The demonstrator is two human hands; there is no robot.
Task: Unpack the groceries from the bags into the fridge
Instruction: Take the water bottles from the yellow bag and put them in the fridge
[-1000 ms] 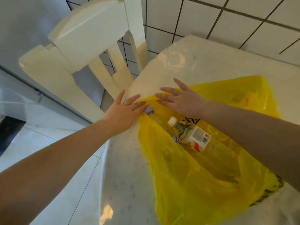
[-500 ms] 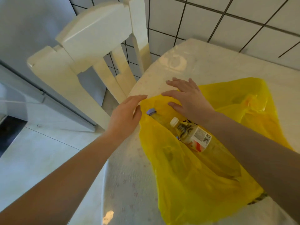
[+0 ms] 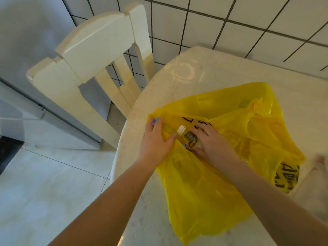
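A yellow plastic bag [image 3: 209, 196] lies flat on the pale round table [image 3: 209, 73], its mouth facing the table's left edge. Two clear bottles stick out of the mouth. One has a white cap [image 3: 181, 129] and a dark patterned label; my right hand [image 3: 211, 145] is closed around its body. The other, with a purple cap [image 3: 156, 120], lies just left of it. My left hand [image 3: 156, 142] covers its neck, fingers over it and thumb on the near side. The rest of both bottles is hidden by hands and bag.
A cream wooden chair [image 3: 99, 48] stands against the table's left side. Behind it is a grey-white fridge [image 3: 24, 43] and a white tiled wall [image 3: 239, 23]. Something white and blurred [image 3: 319, 174] lies at the right edge. Pale floor tiles lie below left.
Both hands have moved from the bag's upper edge down onto the bottles: the right hand has closed on the white-capped bottle, the left on the purple-capped one. The view has shifted right.
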